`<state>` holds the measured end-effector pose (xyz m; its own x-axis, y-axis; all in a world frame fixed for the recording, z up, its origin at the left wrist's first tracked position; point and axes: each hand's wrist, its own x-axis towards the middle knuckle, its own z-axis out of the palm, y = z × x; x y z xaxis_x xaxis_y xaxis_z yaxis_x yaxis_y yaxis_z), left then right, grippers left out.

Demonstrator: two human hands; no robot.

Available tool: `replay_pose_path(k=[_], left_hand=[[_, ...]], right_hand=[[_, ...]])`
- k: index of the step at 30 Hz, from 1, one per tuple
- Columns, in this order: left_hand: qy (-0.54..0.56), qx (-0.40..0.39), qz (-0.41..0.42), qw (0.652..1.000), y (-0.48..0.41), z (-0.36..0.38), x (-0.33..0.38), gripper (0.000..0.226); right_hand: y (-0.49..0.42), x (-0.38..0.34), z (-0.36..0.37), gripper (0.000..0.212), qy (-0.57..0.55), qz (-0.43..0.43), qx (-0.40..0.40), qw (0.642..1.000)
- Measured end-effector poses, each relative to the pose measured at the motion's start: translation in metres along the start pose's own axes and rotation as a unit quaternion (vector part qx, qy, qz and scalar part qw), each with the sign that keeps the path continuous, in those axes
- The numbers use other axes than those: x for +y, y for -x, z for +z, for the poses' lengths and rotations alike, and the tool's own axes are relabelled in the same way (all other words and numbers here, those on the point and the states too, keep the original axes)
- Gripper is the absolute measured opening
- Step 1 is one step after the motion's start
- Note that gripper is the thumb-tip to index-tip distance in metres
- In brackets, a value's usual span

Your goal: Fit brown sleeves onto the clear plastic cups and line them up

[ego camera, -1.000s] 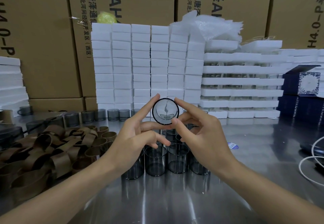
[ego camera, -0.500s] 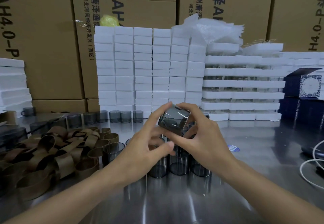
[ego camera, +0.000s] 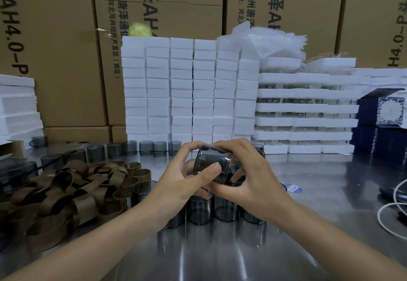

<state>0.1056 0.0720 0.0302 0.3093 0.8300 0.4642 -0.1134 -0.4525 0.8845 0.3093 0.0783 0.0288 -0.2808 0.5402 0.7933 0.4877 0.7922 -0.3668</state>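
**Head view: your left hand [ego camera: 182, 179] and right hand [ego camera: 248, 177] both grip one smoky clear cup [ego camera: 211, 166], tipped sideways.**
It looks light, stiff and slick, so hold the wall, not the rim. Left of the cup lie brown sleeves [ego camera: 66, 192], beneath it bare cups [ego camera: 200, 212] on a glossy steel table [ego camera: 220, 254], behind it foam blocks [ego camera: 189, 87].

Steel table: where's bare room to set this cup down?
The table is bare nearest you, in front of the cup cluster, and to its right, between the cluster and the white cable, save a small sticker. Crowded: the brown sleeves on the left, and the cup row before the foam stacks.
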Motion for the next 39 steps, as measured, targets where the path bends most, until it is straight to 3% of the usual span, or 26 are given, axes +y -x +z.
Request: replay_pose_path(k=[5,9,13,17,19,23,26,28,31,33,39], left_hand=[[-0.011,-0.026,-0.003,1.000,0.000,-0.003,-0.001,0.048],[-0.080,-0.014,-0.015,0.997,0.001,0.001,-0.004,0.062],[-0.179,-0.080,-0.040,0.980,0.007,-0.001,0.000,0.068],[-0.224,-0.087,0.034,0.970,-0.002,-0.013,0.019,0.047],[-0.227,-0.055,0.061,0.970,-0.010,-0.025,0.024,0.042],[-0.197,0.083,0.065,0.975,-0.032,-0.067,0.020,0.022],[-0.339,0.144,0.046,0.928,-0.040,-0.113,-0.002,0.015],[-0.488,0.133,0.013,0.862,-0.041,-0.143,-0.021,0.014],[-0.672,-0.015,-0.099,0.733,-0.041,-0.166,-0.039,0.026],[-0.738,-0.077,-0.120,0.659,-0.042,-0.169,-0.044,0.031],[-0.723,0.019,-0.112,0.682,-0.040,-0.162,-0.045,0.009]], right_hand=[[0.004,-0.007,0.000,0.081,0.086,-0.073,-0.079,0.991],[0.004,-0.015,0.004,0.075,0.073,-0.102,-0.071,0.990],[0.000,-0.015,-0.002,0.066,0.140,-0.099,-0.073,0.982],[-0.007,-0.004,-0.012,0.075,0.121,-0.055,-0.065,0.989],[-0.009,0.002,-0.016,0.075,0.090,-0.030,-0.032,0.995],[-0.010,0.013,-0.024,0.067,0.107,0.022,0.027,0.994],[-0.009,0.021,-0.031,0.061,0.141,0.080,0.044,0.986],[-0.009,0.025,-0.033,0.059,0.142,0.118,0.042,0.982],[-0.008,0.029,-0.032,0.057,0.154,0.148,0.020,0.977],[-0.007,0.029,-0.030,0.058,0.172,0.150,0.004,0.974],[-0.005,0.030,-0.027,0.058,0.174,0.144,-0.001,0.974]])
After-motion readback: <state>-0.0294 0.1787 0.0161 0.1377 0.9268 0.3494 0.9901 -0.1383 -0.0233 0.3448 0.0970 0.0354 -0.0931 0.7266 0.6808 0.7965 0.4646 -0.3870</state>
